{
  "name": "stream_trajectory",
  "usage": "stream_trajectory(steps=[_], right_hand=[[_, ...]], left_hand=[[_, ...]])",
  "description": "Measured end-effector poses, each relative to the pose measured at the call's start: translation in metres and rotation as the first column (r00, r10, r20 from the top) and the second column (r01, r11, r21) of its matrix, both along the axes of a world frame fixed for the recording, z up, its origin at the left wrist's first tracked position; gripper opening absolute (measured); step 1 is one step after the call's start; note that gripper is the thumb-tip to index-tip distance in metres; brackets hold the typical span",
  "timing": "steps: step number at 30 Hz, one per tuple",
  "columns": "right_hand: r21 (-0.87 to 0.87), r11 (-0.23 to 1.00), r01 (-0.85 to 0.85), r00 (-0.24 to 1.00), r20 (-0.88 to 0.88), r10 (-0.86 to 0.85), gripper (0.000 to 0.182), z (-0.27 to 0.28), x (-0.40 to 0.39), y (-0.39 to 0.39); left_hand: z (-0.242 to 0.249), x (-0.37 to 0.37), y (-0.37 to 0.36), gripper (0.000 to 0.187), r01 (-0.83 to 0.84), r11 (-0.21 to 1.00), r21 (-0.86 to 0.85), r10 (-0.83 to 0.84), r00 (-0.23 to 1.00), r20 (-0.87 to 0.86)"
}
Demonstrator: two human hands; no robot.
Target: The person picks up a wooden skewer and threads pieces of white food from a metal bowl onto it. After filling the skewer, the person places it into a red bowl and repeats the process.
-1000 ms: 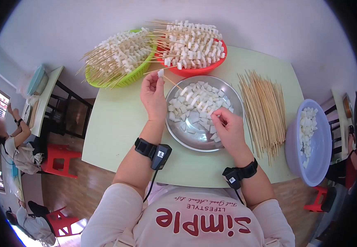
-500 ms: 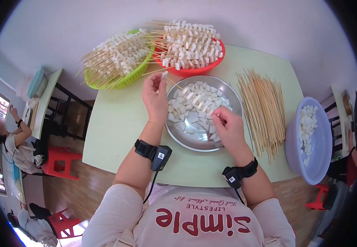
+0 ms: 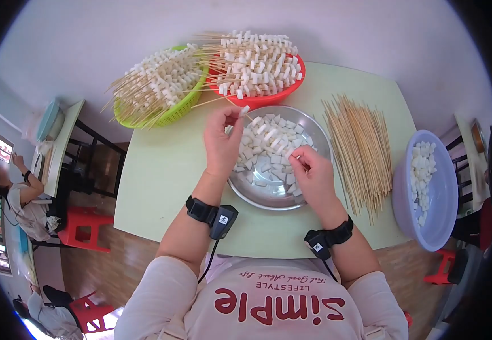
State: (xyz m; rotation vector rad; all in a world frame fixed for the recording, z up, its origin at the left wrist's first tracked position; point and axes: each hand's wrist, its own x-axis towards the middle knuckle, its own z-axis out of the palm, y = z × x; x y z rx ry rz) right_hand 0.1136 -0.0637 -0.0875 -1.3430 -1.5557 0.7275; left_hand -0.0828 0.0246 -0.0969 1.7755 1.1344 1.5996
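Observation:
My left hand [image 3: 223, 139] pinches a small white piece [image 3: 245, 110] near the tip of a wooden skewer, above the upper left rim of a steel bowl [image 3: 271, 199]. Threaded on the skewer is a row of white pieces [image 3: 271, 135]. At the lower right end of that row, my right hand [image 3: 313, 173] has thumb and forefinger closed on it. Loose white cut pieces [image 3: 251, 152] lie in the bowl under the hands.
Behind are a green basket [image 3: 181, 110] and a red basket [image 3: 263, 101] heaped with filled skewers. Bare skewers [image 3: 359, 156] lie right of the bowl. A purple tub [image 3: 447, 198] holds more white pieces. Two people [image 3: 28, 204] sit at the far left near red stools [image 3: 84, 226].
My left hand has moved right and slightly down, bringing its white piece to the skewer's tip. My right hand has barely shifted. The view has moved slightly.

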Motion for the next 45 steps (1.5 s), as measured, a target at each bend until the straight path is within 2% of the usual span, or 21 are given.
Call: stream_trajectory(steps=[3, 5, 9, 17, 20, 24, 26, 27, 28, 29, 30, 31, 33, 34, 36, 45], right_hand=[[0.056, 0.998, 0.024, 0.995, 0.096, -0.030, 0.010, 0.000, -0.001, -0.001], [0.006, 1.000, -0.007, 0.999, -0.031, 0.007, 0.010, -0.004, -0.001, 0.001], [-0.129, 0.991, -0.036, 0.998, -0.063, 0.028, 0.010, 0.004, 0.000, 0.000], [0.050, 0.999, -0.001, 1.000, 0.030, -0.001, 0.009, -0.002, -0.001, 0.000], [0.017, 0.999, -0.028, 0.998, -0.050, 0.029, 0.008, -0.005, -0.001, 0.002], [0.021, 0.999, -0.027, 0.999, -0.029, 0.028, 0.008, -0.005, 0.000, 0.002], [0.006, 0.998, 0.062, 0.979, -0.195, -0.059, 0.009, -0.009, 0.001, 0.003], [0.004, 0.998, 0.070, 0.978, -0.196, -0.068, 0.009, -0.008, 0.002, 0.004], [0.024, 0.996, 0.088, 0.921, -0.384, -0.072, 0.009, -0.005, 0.004, 0.005], [0.044, 0.993, 0.111, 0.828, -0.556, -0.068, 0.010, -0.004, 0.005, 0.005], [0.042, 0.992, 0.122, 0.827, -0.556, -0.078, 0.010, -0.003, 0.007, 0.007], [0.021, 0.989, 0.146, 0.788, -0.607, -0.104, 0.010, -0.003, 0.007, 0.009], [0.002, 0.984, 0.176, 0.746, -0.652, -0.132, 0.010, -0.003, 0.009, 0.012], [0.008, 0.986, 0.166, 0.735, -0.668, -0.118, 0.010, -0.004, 0.009, 0.013], [0.010, 0.988, 0.153, 0.722, -0.684, -0.105, 0.010, -0.007, 0.010, 0.013], [0.012, 0.993, 0.121, 0.745, -0.662, -0.083, 0.009, -0.007, 0.010, 0.014]], left_hand=[[-0.003, 0.002, 0.001, 0.020, 0.018, 1.000, -0.006, -0.018, 0.998, 0.055], [-0.002, 0.002, 0.000, 0.020, 0.040, 0.999, -0.008, -0.040, 0.997, 0.062], [-0.004, 0.003, 0.000, 0.020, 0.038, 0.999, 0.012, -0.038, 0.999, 0.022], [-0.001, 0.005, -0.003, 0.019, 0.014, 1.000, 0.018, -0.014, 1.000, 0.014], [0.000, 0.005, -0.004, 0.019, -0.007, 1.000, 0.013, 0.007, 1.000, 0.011], [-0.001, 0.005, -0.003, 0.020, -0.020, 1.000, -0.014, 0.020, 0.999, -0.026], [0.001, 0.005, -0.003, 0.019, 0.003, 1.000, 0.000, -0.003, 1.000, -0.014], [0.003, 0.005, -0.004, 0.018, 0.015, 1.000, 0.021, -0.015, 1.000, -0.003], [0.006, 0.005, -0.006, 0.018, 0.024, 1.000, 0.019, -0.024, 1.000, -0.004], [0.008, 0.006, -0.008, 0.017, 0.099, 0.995, -0.033, -0.102, 0.988, -0.114], [0.009, 0.008, -0.010, 0.015, 0.168, 0.982, -0.091, -0.184, 0.958, -0.219], [0.007, 0.008, -0.010, 0.015, 0.180, 0.979, -0.092, -0.196, 0.956, -0.219], [0.000, 0.010, -0.010, 0.016, 0.262, 0.956, -0.134, -0.293, 0.811, -0.506], [0.000, 0.010, -0.009, 0.016, 0.267, 0.954, -0.134, -0.298, 0.810, -0.505], [0.000, 0.009, -0.006, 0.021, 0.377, 0.923, -0.080, -0.325, 0.649, -0.688], [0.007, 0.011, -0.014, 0.020, 0.376, 0.912, -0.164, -0.375, 0.600, -0.707]])
